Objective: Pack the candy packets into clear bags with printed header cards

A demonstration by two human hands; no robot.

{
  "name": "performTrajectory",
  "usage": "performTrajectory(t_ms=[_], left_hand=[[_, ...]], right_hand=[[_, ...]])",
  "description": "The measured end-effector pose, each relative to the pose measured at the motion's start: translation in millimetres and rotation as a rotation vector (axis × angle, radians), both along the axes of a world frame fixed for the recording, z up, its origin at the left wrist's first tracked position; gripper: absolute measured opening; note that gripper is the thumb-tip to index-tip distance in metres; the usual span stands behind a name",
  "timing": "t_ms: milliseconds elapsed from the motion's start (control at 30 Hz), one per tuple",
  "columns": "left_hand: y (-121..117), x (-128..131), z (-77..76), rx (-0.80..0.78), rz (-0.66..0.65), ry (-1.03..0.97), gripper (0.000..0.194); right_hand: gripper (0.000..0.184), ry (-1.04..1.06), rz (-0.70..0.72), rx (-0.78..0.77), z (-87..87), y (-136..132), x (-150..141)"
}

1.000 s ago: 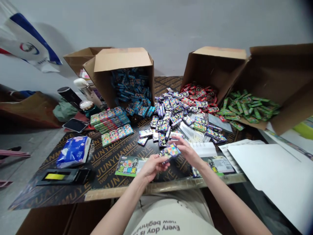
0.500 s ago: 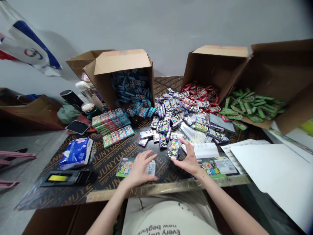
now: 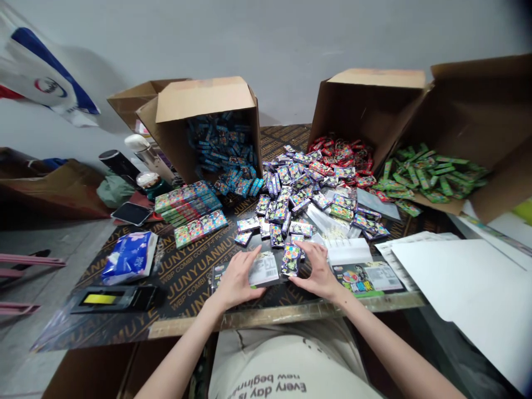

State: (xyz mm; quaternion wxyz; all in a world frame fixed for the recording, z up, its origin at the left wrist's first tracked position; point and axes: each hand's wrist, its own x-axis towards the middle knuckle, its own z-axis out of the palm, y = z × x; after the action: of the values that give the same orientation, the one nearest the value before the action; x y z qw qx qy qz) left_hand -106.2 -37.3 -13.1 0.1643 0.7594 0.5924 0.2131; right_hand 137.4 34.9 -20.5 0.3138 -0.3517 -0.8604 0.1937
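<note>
Now our open left hand (image 3: 236,280) rests flat on a glossy white-labelled card (image 3: 264,269) near the table's edge, while our open right hand (image 3: 320,271) curves against a small shiny purple foil pack (image 3: 291,260), just before a heaped pile of matching packs (image 3: 286,199) on the dark printed plywood table (image 3: 187,271).

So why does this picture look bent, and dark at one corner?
In the head view, the wide lens bows the table's front edge and stretches the white sheet at right; the wall darkens toward the top right corner.

packing workroom: tipped cardboard cartons (image 3: 203,97), loose packets (image 3: 286,194), plywood tabletop (image 3: 183,271)
</note>
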Motion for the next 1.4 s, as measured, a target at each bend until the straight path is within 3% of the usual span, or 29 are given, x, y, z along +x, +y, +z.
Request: performTrajectory(t_ms=[100, 267, 333, 433, 533, 600, 667, 700, 767, 833, 900, 1000, 1067, 1167, 1267, 1400], left_hand=[[0, -2, -0.9, -0.004, 0.022, -0.029, 0.090], [3, 14, 0.6, -0.041, 0.104, -0.172, 0.082], [7, 30, 4.0, -0.097, 0.186, -0.411, 0.062], [16, 49, 6.9, -0.302, 0.318, -0.897, 0.035], [22, 51, 5.4, -0.425, 0.445, -1.212, 0.034], [23, 47, 2.9, -0.426, 0.497, -1.264, 0.036], [23, 44, -0.4, -0.440, 0.476, -1.244, 0.040], [24, 43, -2.2, -0.451, 0.438, -1.210, 0.042], [33, 40, -5.3, -0.438, 0.331, -1.039, 0.043], [53, 29, -5.7, -0.335, 0.274, -0.753, 0.040], [85, 7, -1.6, -0.188, 0.314, -0.510, 0.035], [146, -34, 10.8, -0.035, 0.449, -0.359, 0.033], [187, -54, 17.9, 0.025, 0.511, -0.281, 0.045], [234, -59, 21.9, 0.069, 0.538, -0.216, 0.058], [257, -49, 22.2, 0.076, 0.540, -0.215, 0.039], [249, -45, 25.4, 0.062, 0.553, -0.309, 0.023]], right_hand=[[0.074, -0.001, 0.009, 0.001, 0.8, 1, 2], [0.075, 0.110, -0.107, 0.002, 7.1, -1, -7], [0.074, 0.147, -0.108, -0.005, 12.7, -4, -16], [0.078, 0.118, -0.093, -0.024, 21.9, -10, -26], [0.082, 0.037, -0.114, -0.095, 25.5, -13, -25], [0.056, 0.035, -0.117, -0.180, 21.8, -13, -21], [0.026, 0.107, -0.091, -0.327, 13.8, -11, -18], [0.021, 0.159, -0.065, -0.434, 9.0, -9, -17], [0.024, 0.250, -0.001, -0.655, -0.5, -4, -18], [0.033, 0.299, -0.019, -0.742, -8.1, 4, -20], [0.043, 0.274, -0.150, -0.590, -14.7, 12, -20], [0.057, 0.080, -0.351, -0.204, -29.4, 18, -20], [0.059, -0.066, -0.353, -0.074, -44.4, 14, -21], [0.056, -0.154, -0.298, -0.025, -67.3, 6, -24], [0.050, -0.149, -0.291, -0.014, -76.6, 4, -22], [0.038, -0.087, -0.282, -0.057, -59.9, 14, -11]])
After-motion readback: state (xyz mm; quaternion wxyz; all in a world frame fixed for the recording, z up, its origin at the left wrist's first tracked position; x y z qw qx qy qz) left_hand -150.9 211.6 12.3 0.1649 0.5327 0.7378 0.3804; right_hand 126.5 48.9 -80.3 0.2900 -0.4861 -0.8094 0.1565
